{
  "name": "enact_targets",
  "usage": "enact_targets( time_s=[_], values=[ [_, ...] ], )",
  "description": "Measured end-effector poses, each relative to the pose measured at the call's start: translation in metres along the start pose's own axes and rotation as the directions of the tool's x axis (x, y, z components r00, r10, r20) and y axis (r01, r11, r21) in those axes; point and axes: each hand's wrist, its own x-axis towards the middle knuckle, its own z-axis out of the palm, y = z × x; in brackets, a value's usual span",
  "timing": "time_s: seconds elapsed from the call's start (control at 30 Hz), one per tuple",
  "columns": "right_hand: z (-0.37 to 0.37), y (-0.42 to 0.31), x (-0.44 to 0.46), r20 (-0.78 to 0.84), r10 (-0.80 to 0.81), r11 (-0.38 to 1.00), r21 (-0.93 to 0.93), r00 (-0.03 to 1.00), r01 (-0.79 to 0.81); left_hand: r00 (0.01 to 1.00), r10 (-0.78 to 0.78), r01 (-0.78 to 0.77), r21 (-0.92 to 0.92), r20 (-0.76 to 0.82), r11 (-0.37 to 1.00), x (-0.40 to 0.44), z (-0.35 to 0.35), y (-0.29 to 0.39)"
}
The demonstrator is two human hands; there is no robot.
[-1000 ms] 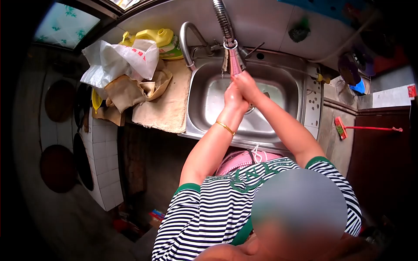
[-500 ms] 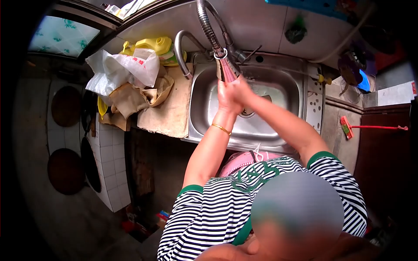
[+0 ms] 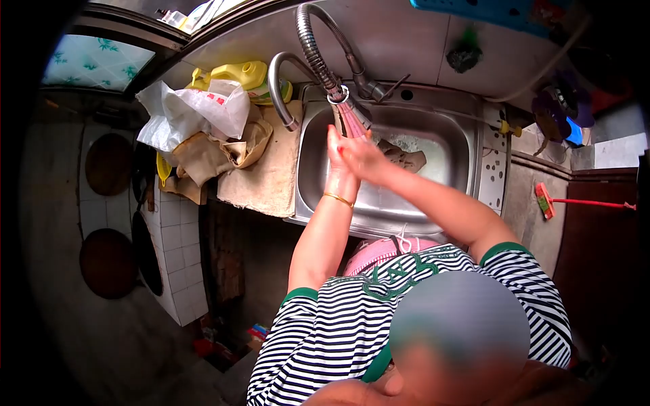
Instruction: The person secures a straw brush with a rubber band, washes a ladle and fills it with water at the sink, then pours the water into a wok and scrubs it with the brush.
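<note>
My two hands meet over the steel sink [image 3: 440,196], just below the flared spray head [image 3: 349,116] of the flexible tap. My left hand [image 3: 336,152], with a gold bracelet at the wrist, points up toward the tap. Its thumb is stretched out; its other fingers are partly hidden. Pressed across it is my right hand [image 3: 364,159], fingers closed around the left palm and fingers. I see no object between them. A crumpled brownish cloth-like item [image 3: 408,157] lies wet in the basin behind my right hand.
Left of the sink, brown cardboard [image 3: 261,176] bears a white plastic bag [image 3: 196,111] and a yellow jug [image 3: 247,74]. A second curved spout [image 3: 276,88] arches over the sink's left rim. A red-handled brush [image 3: 545,201] lies at right.
My hands have shifted slightly left and drawn a little apart from their tight clasp. More of the brownish item in the basin shows. The spray head sits slightly further left.
</note>
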Motion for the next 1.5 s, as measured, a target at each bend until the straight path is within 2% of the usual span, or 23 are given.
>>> enact_targets(
  time_s=[0.03,0.1,0.2,0.27,0.33,0.47,0.5,0.6,0.63,0.67,0.77,0.83,0.97,1.0,1.07,1.13,1.17,1.23,1.3,1.33,1.37,1.47,1.5],
  values=[
    [-0.028,0.017,0.032,0.242,0.115,0.991,-0.088,0.963,-0.096,0.914,-0.068,0.088,-0.030,0.400,0.996,0.012,-0.032,-0.007],
    [-0.001,0.075,0.026,-0.115,0.104,0.985,-0.128,0.988,-0.119,0.997,0.072,-0.072,-0.007,0.001,0.997,-0.009,0.051,-0.025],
    [0.018,0.055,0.009,0.059,0.213,0.974,-0.098,0.975,-0.207,0.965,-0.004,0.013,-0.031,0.261,0.999,0.021,-0.037,-0.011],
    [0.012,0.031,-0.004,0.040,0.103,0.990,-0.104,0.994,-0.098,0.970,0.023,-0.050,-0.105,-0.241,0.993,0.005,0.009,0.002],
    [0.033,0.059,0.000,-0.063,0.034,0.990,-0.131,0.997,-0.042,0.938,0.043,-0.011,-0.096,0.343,0.995,0.010,-0.025,-0.010],
    [0.003,0.048,0.014,-0.319,0.148,0.954,-0.202,0.936,-0.220,0.996,0.047,-0.041,0.070,-0.079,0.997,-0.001,0.038,-0.037],
    [-0.015,0.068,0.018,-0.112,0.073,0.976,-0.198,0.991,-0.094,0.997,0.045,-0.041,0.053,-0.068,0.998,-0.002,0.048,-0.036],
    [0.016,0.044,-0.003,-0.139,0.074,0.970,-0.221,0.988,-0.104,0.874,-0.027,0.085,-0.098,0.484,0.992,0.017,-0.048,-0.017],
    [0.027,0.034,-0.012,-0.170,-0.026,0.954,-0.299,0.985,-0.026,0.971,0.150,-0.155,-0.011,-0.186,0.988,0.003,-0.015,-0.016],
    [0.034,0.027,-0.017,-0.196,-0.110,0.928,-0.372,0.974,0.030,0.905,0.310,-0.272,0.163,-0.293,0.948,-0.005,0.018,-0.033],
    [0.016,0.046,-0.003,0.060,0.007,0.896,-0.444,0.998,0.020,0.990,-0.003,0.011,-0.055,0.138,0.998,-0.010,-0.008,-0.026],
    [0.001,0.070,0.013,-0.183,0.216,0.975,-0.008,0.959,-0.221,1.000,0.028,-0.027,0.027,-0.010,0.999,-0.008,0.035,-0.034],
    [0.009,0.034,-0.012,0.023,0.029,0.971,-0.238,0.999,-0.023,0.976,0.021,-0.011,-0.048,0.217,0.999,0.004,-0.054,-0.011],
    [0.015,0.026,-0.020,0.039,-0.028,0.961,-0.273,0.999,0.037,0.917,0.016,-0.050,-0.075,-0.397,0.996,-0.004,0.001,-0.010],
    [0.022,0.028,-0.019,0.202,0.025,0.882,-0.465,0.979,0.074,0.999,0.001,0.003,-0.099,0.046,0.995,-0.004,-0.025,-0.017],
    [0.027,0.070,-0.001,-0.151,0.156,0.987,0.051,0.976,-0.150,0.899,-0.054,0.137,-0.161,0.434,0.977,0.005,-0.025,-0.033],
    [0.015,0.077,0.002,-0.167,0.121,0.990,-0.045,0.979,-0.130,0.992,-0.125,0.125,0.006,-0.035,0.992,-0.016,0.026,-0.036],
    [0.005,0.087,0.003,-0.203,0.203,0.965,-0.124,0.958,-0.231,0.997,-0.067,0.067,0.005,-0.044,0.998,-0.015,0.046,-0.034],
    [0.034,0.100,-0.010,-0.083,-0.206,0.939,-0.299,0.975,0.173,0.983,-0.025,0.026,0.005,-0.184,1.000,0.000,-0.001,-0.025],
    [0.007,0.019,-0.014,-0.041,0.215,0.969,-0.114,0.976,-0.218,0.966,-0.004,0.006,0.006,-0.259,1.000,0.004,-0.024,-0.023],
    [0.008,0.018,-0.033,-0.062,-0.057,0.987,-0.156,0.996,0.047,0.983,0.023,-0.025,-0.008,-0.185,1.000,0.002,-0.030,-0.026],
    [0.003,0.041,-0.011,0.086,0.161,0.884,-0.456,0.983,-0.104,0.934,-0.115,0.175,-0.153,0.339,0.973,0.000,-0.026,-0.031],
    [-0.013,0.064,0.001,0.223,0.160,0.790,-0.613,0.962,0.010,0.998,-0.054,0.054,0.023,-0.029,0.998,-0.011,0.023,-0.040]
  ],
)
